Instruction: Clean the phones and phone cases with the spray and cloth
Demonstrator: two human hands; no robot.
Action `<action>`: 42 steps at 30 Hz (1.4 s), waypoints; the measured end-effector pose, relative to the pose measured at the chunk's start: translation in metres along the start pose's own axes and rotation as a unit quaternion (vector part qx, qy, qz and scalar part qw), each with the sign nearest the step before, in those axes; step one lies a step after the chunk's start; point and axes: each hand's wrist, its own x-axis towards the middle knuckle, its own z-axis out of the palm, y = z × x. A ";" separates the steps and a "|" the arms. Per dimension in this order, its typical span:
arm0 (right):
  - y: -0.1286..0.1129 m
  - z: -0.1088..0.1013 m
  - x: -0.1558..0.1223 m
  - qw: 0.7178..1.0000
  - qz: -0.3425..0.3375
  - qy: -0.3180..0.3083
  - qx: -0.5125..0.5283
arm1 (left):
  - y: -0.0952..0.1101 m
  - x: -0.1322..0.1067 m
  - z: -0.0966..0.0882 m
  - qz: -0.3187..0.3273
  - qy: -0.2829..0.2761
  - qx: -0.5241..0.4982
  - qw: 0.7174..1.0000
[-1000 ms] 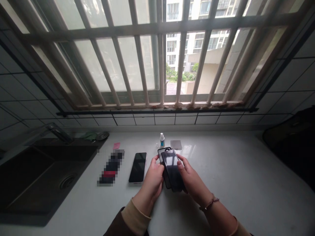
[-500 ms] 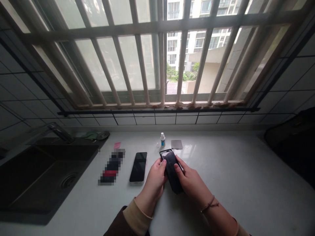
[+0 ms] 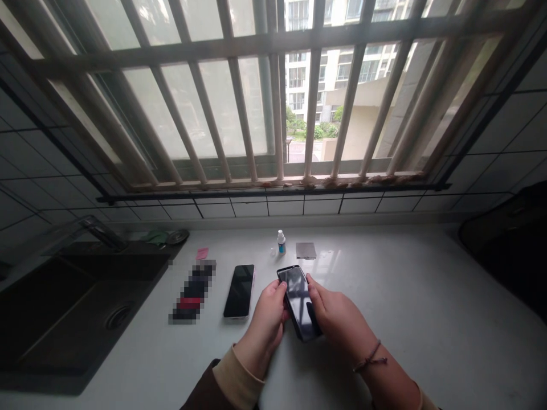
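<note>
A dark phone [image 3: 302, 304] is held between my two hands above the counter, its glossy face up and mirroring the window bars. A black edge, perhaps of a case, shows along its top and left side. My left hand [image 3: 270, 310] grips the left side, thumb on the upper left edge, fingers partly hidden behind it. On the right side my right hand [image 3: 335, 310] is closed round the phone with the thumb along its edge. Another phone [image 3: 239, 291], black-faced with a pale rim, lies flat to the left of my left hand.
Behind the phones stand a small white-capped bottle [image 3: 281, 244], a tiny white cap [image 3: 273, 251] and a grey cloth square [image 3: 306, 250]. A pink slip [image 3: 202, 253] and a blurred-out dark item [image 3: 193, 291] lie left. The sink [image 3: 141, 319] borders the counter [image 3: 410, 307]; a dark bulky object [image 3: 513, 245] is right.
The held phone's face has gone from matte dark with a pale patch at the top to glossy with window reflections. My right thumb has shifted slightly toward the right edge.
</note>
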 end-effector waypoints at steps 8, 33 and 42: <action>-0.001 0.001 0.006 0.995 0.004 -0.002 0.099 | 0.019 -0.001 -0.002 0.080 0.008 -0.068 0.994; 0.012 -0.012 0.014 0.988 -0.019 0.002 0.156 | 0.052 0.000 -0.020 0.032 0.049 0.001 0.998; 0.016 -0.015 0.016 0.989 -0.062 0.026 0.132 | 0.045 0.005 -0.022 0.067 0.022 0.038 0.997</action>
